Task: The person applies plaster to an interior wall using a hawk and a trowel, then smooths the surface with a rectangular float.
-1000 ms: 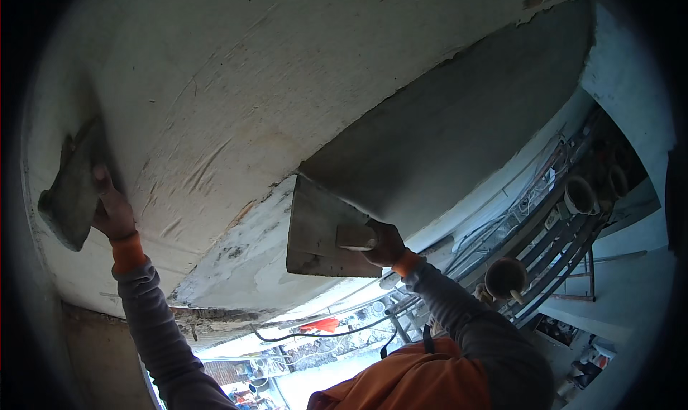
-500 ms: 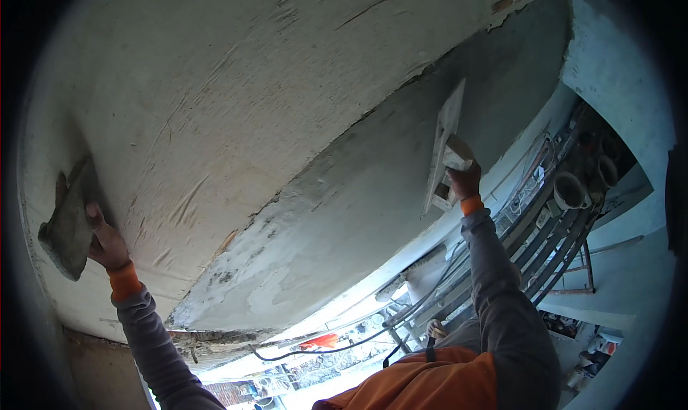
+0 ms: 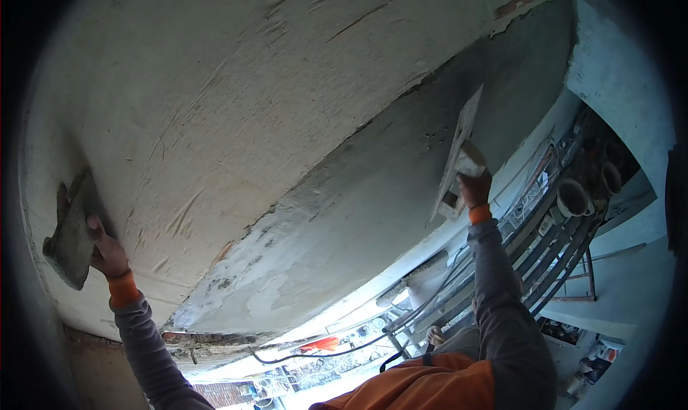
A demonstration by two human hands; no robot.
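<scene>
While both of your arms reached upward, each hand had hold of a tool. Your right hand had its fingers wrapped tightly around the block handle of a flat float, whose long blade appeared nearly edge-on, slanting from upper right to lower left. That float was over the darker grey patch, towards its lower right edge; from this angle it was hard to say whether the blade touched the patch.

Your left hand was well apart from it, near the left end of the pale plaster surface. Its fingers were clamped on a rough grey board, with the thumb lying against the near face. A ragged border divided the patch from the scratched plaster.

Your grey sleeves ended in orange cuffs, and an orange garment showed at the lower edge. Right of your right arm, a bucket was beside long bars. Lower down, a dark hose curved near something red.
</scene>
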